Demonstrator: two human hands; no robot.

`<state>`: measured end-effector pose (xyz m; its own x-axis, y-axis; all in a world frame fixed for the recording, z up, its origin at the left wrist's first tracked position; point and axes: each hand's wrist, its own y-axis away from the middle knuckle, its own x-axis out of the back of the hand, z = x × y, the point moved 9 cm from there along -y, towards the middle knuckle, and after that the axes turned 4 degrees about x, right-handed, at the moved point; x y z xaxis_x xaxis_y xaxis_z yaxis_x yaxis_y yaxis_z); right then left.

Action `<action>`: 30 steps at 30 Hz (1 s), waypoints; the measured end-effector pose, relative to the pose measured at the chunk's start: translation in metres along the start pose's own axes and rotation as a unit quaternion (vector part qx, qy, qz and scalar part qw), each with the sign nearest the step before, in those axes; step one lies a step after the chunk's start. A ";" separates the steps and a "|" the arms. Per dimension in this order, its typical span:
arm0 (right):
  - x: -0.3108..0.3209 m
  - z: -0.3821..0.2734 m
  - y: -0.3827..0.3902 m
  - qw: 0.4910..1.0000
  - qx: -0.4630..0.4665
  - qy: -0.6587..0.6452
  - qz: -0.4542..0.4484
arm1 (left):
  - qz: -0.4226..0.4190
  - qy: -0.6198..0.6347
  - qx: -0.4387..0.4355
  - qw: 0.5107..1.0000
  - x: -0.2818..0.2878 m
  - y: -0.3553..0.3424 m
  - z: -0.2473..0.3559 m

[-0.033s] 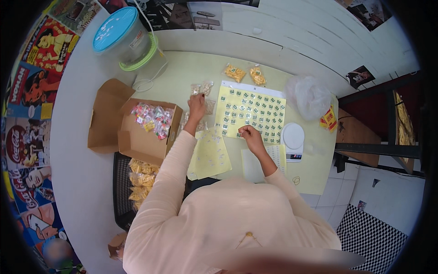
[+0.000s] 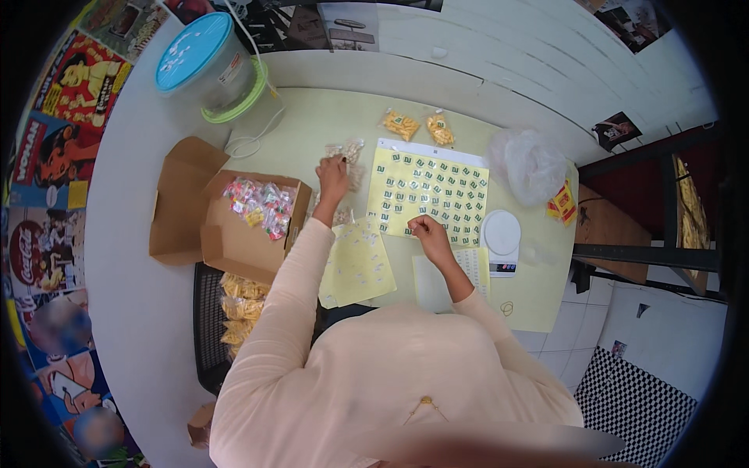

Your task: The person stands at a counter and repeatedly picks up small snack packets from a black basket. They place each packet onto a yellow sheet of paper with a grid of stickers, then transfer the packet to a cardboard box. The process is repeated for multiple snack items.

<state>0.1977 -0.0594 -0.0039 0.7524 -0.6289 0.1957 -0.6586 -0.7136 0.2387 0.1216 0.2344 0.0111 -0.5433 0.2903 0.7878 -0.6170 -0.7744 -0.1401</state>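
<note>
My left hand [image 2: 334,181] is over a group of small clear bags with pale contents [image 2: 353,148], fingers bent and closed on a small clear bag [image 2: 354,179] that shows beside it. My fingers partly cover the bag. My right hand [image 2: 429,232] is held in a pinch at the lower part of a yellow sheet of green-printed stickers [image 2: 406,183]; what is between its fingertips is too small to make out. Between my forearms lies a yellow backing sheet with scattered pale marks [image 2: 355,269]. A second, partly used label sheet [image 2: 437,282] is under my right wrist.
At the left stand an open cardboard box [image 2: 242,246] of colourful wrapped sweets and a black crate [image 2: 209,327] with yellow snack bags. Two yellow snack bags [image 2: 401,125] lie at the back. A white scale [image 2: 502,234], clear plastic bag [image 2: 527,164] and blue-lidded tub [image 2: 195,51] surround the work area.
My left hand has shifted slightly left, and the small clear bag beside it has moved a little and looks blurred. My right hand has stayed in place.
</note>
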 end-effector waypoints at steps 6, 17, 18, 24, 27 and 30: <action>0.006 0.008 0.010 0.998 -0.040 0.032 0.025 | -0.013 -0.044 0.031 0.998 -0.015 -0.064 0.004; 0.021 0.003 0.003 0.997 -0.032 0.045 0.046 | -0.122 -0.025 0.102 0.987 -0.043 -0.097 0.001; 0.021 0.004 0.001 0.998 -0.033 0.042 0.043 | -0.124 0.037 0.103 0.986 -0.042 -0.094 0.005; 0.036 -0.048 -0.026 0.991 0.061 -0.080 0.090 | -0.173 0.399 0.060 0.898 -0.017 -0.021 0.092; 0.041 -0.083 -0.029 0.982 0.100 -0.116 0.112 | -0.201 0.448 0.068 0.868 -0.008 0.027 0.134; 0.041 -0.098 -0.019 0.979 0.101 -0.144 0.106 | -0.215 0.481 0.088 0.845 0.003 0.070 0.161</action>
<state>0.2420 -0.0410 0.0923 0.5832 -0.8099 -0.0626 -0.8104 -0.5854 0.0241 0.1685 0.0909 0.1003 -0.5550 0.8230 -0.1214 -0.8264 -0.5289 0.1931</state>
